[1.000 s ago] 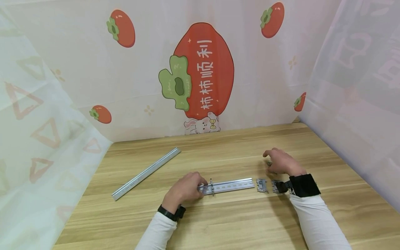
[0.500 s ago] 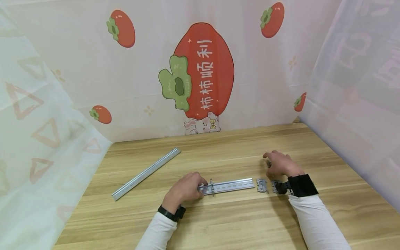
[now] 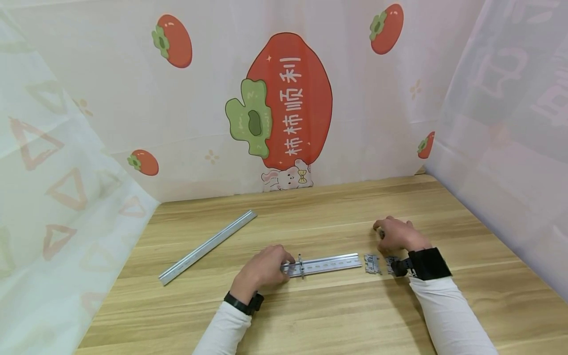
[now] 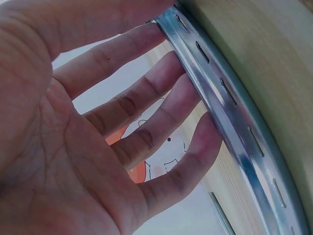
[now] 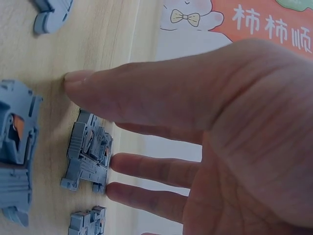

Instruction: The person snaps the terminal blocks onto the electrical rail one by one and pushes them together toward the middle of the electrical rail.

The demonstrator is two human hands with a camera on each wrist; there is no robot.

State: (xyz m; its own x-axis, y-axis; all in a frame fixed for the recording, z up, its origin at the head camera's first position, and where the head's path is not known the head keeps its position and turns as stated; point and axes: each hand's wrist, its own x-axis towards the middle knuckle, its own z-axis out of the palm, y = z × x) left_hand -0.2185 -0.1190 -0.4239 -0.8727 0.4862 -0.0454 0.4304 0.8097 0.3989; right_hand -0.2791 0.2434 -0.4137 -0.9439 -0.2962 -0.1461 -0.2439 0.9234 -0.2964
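My left hand (image 3: 265, 268) grips the left end of a slotted metal DIN rail (image 3: 333, 264), fingers along its far edge and thumb on the near side. In the left wrist view, fingertips meet the edge of the rail (image 4: 230, 117). A thin piece (image 3: 301, 266) stands crosswise on the rail beside that hand. My right hand (image 3: 399, 234) is at a grey terminal block (image 5: 88, 152) lying on the table. Two fairly straight fingers have their tips right at its side, and the thumb overlaps its upper end in the right wrist view.
Two more grey terminal blocks lie right of the rail: one block (image 3: 372, 264) by its end, another block (image 3: 391, 265) partly behind the right wrist camera. A second DIN rail (image 3: 207, 246) lies slanted at the left. Printed cloth (image 3: 355, 123) hangs behind the wooden table (image 3: 310, 315).
My right hand has shifted slightly toward me and left, its fingers settling lower around the terminal block. The left hand and the DIN rail have stayed in place.
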